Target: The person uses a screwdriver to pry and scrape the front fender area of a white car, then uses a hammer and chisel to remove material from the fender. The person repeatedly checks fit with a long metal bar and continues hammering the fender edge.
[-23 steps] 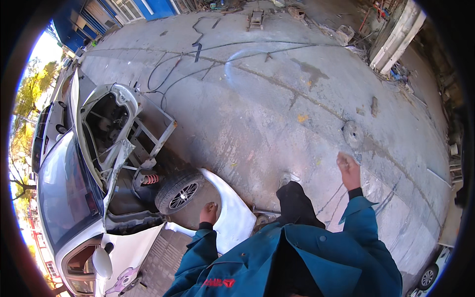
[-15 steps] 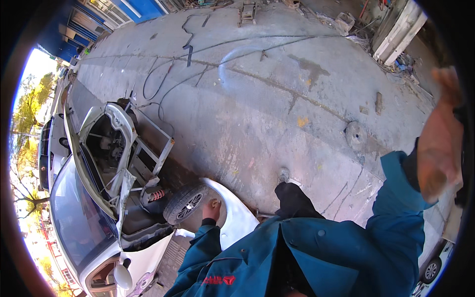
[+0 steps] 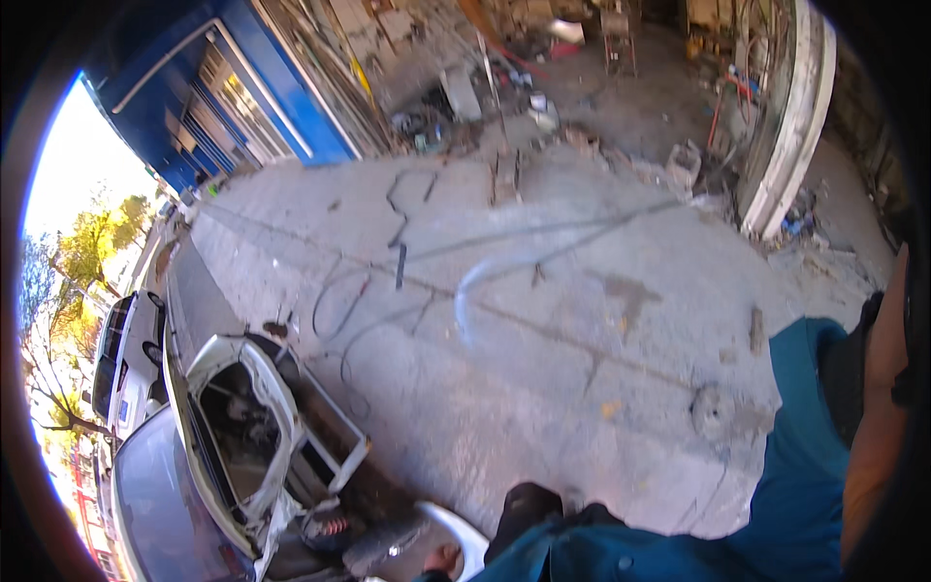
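Observation:
At the lower edge, my left hand is closed at the inner edge of a white, curved car fender; most of the panel is cut off by the picture's edge. Beside it, the wheel lies partly in shadow under the stripped front of a white car. A red coil spring shows there. My right hand is raised close at the right rim, past the teal sleeve; its fingers are out of sight.
A metal frame juts from the car's front. Hoses snake over the concrete floor. A round disc lies at the right. Clutter lines the far side, near a pale pillar. Another white vehicle stands left.
The view has tilted up, so the car, fender and left hand sit lower and more of the far clutter shows. My right hand has shifted closer to the right rim.

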`<state>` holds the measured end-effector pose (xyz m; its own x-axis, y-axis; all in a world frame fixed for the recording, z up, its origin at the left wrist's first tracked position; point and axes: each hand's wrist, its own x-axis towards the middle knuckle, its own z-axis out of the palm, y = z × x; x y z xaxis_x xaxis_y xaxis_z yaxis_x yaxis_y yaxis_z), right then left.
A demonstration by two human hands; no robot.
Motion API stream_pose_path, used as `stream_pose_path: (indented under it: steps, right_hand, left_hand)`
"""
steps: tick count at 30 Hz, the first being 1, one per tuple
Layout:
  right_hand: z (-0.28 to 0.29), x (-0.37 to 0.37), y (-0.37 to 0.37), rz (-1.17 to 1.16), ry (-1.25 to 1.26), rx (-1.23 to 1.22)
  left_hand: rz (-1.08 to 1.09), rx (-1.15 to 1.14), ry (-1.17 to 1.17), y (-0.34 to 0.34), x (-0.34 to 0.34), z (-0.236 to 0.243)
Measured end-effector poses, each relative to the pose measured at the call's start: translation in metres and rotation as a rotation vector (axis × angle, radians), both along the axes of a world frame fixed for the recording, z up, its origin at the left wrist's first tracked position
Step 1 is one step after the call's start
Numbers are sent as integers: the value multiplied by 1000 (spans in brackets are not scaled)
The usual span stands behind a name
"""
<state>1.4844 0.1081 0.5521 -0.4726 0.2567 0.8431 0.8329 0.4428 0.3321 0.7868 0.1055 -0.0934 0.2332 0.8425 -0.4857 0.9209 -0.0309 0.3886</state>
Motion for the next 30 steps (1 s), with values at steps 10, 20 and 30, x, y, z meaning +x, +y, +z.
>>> stream_pose_path:
  steps: [10, 20, 30]
  right_hand:
    - [10, 45, 97, -230, 94, -48]
    - [57, 52, 183, -285, 155, -68]
    - [-142, 191, 213, -712, 1084, -574]
  left_hand:
    - [-20, -334, 54, 171, 81, -41]
    - [103, -211, -16, 355, 146, 20]
    - [-6, -419, 13, 455, 252, 34]
